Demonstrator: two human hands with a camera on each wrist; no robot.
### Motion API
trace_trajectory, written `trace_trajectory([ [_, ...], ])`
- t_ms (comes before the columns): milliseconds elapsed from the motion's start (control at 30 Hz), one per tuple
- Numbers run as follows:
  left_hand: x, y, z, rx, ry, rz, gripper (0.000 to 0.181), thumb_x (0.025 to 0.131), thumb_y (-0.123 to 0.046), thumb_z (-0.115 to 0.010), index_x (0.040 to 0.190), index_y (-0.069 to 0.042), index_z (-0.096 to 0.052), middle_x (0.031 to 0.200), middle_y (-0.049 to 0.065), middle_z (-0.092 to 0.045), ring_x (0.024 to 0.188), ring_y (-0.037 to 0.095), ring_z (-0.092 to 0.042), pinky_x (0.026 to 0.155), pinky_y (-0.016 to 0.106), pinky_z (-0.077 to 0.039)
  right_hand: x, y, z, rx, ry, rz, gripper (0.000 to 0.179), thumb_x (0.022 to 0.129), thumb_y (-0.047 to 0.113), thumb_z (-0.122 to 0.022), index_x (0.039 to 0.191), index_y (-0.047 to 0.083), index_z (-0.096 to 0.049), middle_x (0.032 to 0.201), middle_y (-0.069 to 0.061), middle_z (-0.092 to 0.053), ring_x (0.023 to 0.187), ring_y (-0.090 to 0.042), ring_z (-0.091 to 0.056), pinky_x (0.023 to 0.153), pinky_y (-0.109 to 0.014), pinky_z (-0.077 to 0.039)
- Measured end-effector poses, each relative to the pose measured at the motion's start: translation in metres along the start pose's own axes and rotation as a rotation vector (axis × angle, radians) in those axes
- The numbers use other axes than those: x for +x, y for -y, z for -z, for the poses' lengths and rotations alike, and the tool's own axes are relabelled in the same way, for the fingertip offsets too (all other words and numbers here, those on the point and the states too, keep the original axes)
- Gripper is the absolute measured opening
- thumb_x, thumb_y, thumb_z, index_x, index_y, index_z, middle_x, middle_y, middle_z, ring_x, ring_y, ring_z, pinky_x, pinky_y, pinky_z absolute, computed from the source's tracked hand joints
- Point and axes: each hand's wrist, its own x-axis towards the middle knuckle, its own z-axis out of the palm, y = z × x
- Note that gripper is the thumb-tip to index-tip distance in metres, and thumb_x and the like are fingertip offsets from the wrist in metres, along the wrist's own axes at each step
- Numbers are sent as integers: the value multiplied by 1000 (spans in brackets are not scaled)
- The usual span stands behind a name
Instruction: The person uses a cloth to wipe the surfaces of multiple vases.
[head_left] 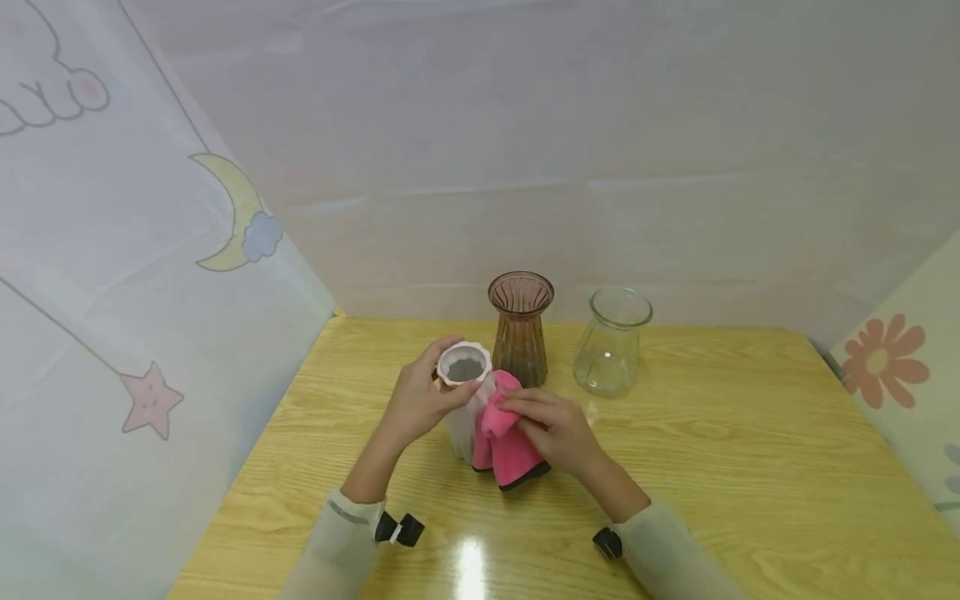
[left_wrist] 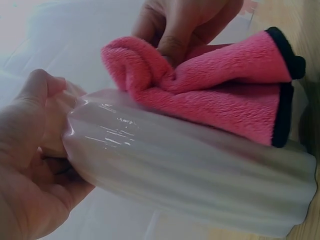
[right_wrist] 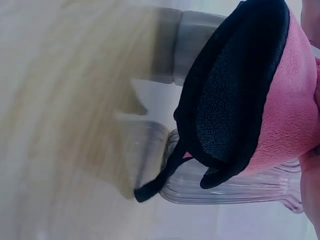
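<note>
The fingers of the left hand (head_left: 416,400) grip the neck of a white, fluted vase with a glossy wall (left_wrist: 190,175) and a scalloped rim, thumb on the near side. The fingers of the right hand (head_left: 558,429) pinch a bunched, fluffy pink cloth with black edging (left_wrist: 220,87), which lies against the vase's right side and drapes down along it; the right wrist view shows the cloth's dark underside and a black loop. The white vase is between the two hands, mouth upward, its inside showing grey; I cannot tell whether its foot touches the desk (head_left: 735,433), which has a yellowish wood grain. Just behind it and to the right stands a purplish-brown, ribbed glass vase with a flared rim (head_left: 521,333), its inner ribs visible through the mouth. Farther right, a little apart from the brown one, stands a clear glass vase with a wide base (head_left: 607,362), the wood visible through its wall. Beyond the desk hangs a pale sheet (head_left: 600,125).
</note>
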Motion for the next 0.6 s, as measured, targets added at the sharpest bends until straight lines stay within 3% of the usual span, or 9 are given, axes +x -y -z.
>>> trace_trajectory([
  [300, 7, 9, 9, -50, 97, -94, 61, 86, -16, -80, 141, -5, -54, 117, 13, -68, 98, 22, -64, 78, 41, -55, -10, 0, -4, 25, 56, -61, 36, 78, -18, -74, 104, 6, -79, 106, -7, -76, 101, -28, -72, 96, -22, -53],
  [533, 10, 15, 14, -109, 165, -100, 60, 88, -10, -77, 143, -7, -53, 121, 14, -65, 93, 24, -62, 75, 37, -52, -18, -3, -5, 27, 132, -117, 34, 78, -15, -77, 104, 7, -79, 108, -8, -76, 103, -27, -73, 98, -19, -49],
  [600, 12, 17, 14, -131, 180, -101, 63, 89, -11, -77, 145, -8, -51, 124, 14, -64, 95, 25, -62, 77, 36, -52, -18, -3, -4, 5, 172, -136, 32, 79, -12, -77, 104, 8, -79, 110, -7, -76, 104, -27, -72, 96, -24, -52],
])
